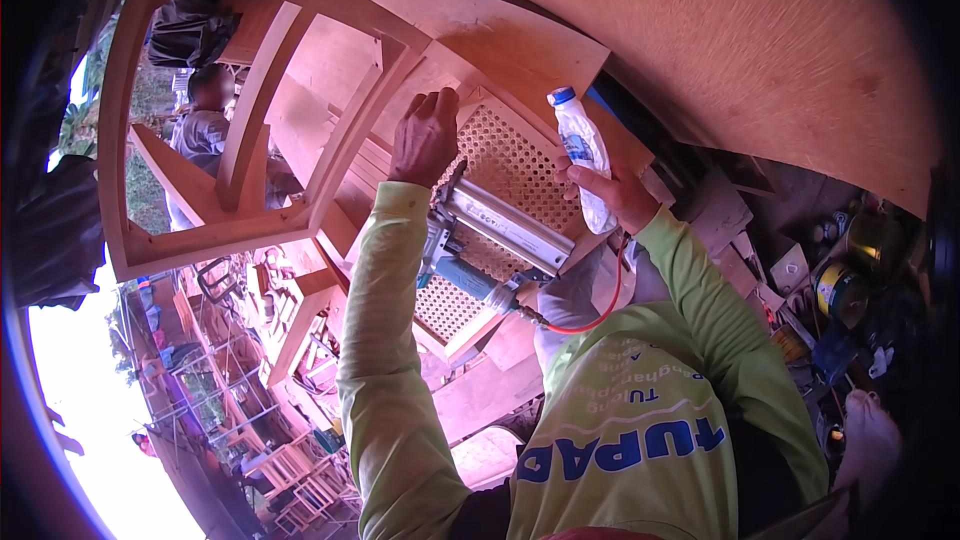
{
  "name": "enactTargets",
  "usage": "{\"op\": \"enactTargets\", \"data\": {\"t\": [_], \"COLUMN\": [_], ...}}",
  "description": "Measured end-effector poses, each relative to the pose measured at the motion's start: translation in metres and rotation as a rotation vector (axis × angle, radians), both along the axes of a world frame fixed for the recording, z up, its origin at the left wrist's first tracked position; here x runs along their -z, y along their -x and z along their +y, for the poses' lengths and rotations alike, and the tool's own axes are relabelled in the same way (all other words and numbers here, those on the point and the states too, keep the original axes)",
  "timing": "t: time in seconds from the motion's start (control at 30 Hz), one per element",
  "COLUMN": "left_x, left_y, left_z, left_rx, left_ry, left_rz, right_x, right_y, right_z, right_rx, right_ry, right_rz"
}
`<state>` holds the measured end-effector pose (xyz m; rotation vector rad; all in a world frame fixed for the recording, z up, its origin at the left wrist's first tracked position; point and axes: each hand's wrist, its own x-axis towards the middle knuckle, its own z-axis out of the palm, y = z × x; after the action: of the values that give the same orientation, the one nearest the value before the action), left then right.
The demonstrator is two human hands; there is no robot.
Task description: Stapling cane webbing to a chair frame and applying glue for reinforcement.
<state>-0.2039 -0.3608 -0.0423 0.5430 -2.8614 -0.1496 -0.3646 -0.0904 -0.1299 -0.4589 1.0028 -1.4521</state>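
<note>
My right hand (618,196) grips a plastic bottle (579,136) with a blue cap and whitish contents, held tilted with the cap pointing up and away. My left hand (425,136) is closed, its fingers curled near the wooden edge of a woven cane panel (508,152); whatever the fingers may hold is hidden. On the panel, between my forearms, lies an air nail gun (505,225) with a silver magazine and a dark teal grip. A red air hose (603,316) runs from its end toward my right arm.
A curved wooden frame (213,240) rises at the left, with another person (200,133) beyond it. A large wooden sheet (790,50) slants across the upper right. Cans (843,292) and clutter sit at the right. Stacked wooden pieces (300,475) stand at lower left.
</note>
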Motion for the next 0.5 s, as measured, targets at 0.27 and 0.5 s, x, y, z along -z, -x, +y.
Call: {"op": "enactTargets", "data": {"t": [0.27,0.5], "left_x": [-0.015,-0.006], "left_y": [0.003,0.001], "left_z": [0.001,-0.001], "left_rx": [0.007,0.034], "left_ry": [0.011,0.007], "left_rz": [0.015,-0.025], "right_x": [0.006,0.002], "right_y": [0.000,-0.004], "right_z": [0.001,-0.002], "right_rx": [-0.006,0.072], "right_ry": [0.012,0.012], "right_rz": [-0.023,-0.026]}}
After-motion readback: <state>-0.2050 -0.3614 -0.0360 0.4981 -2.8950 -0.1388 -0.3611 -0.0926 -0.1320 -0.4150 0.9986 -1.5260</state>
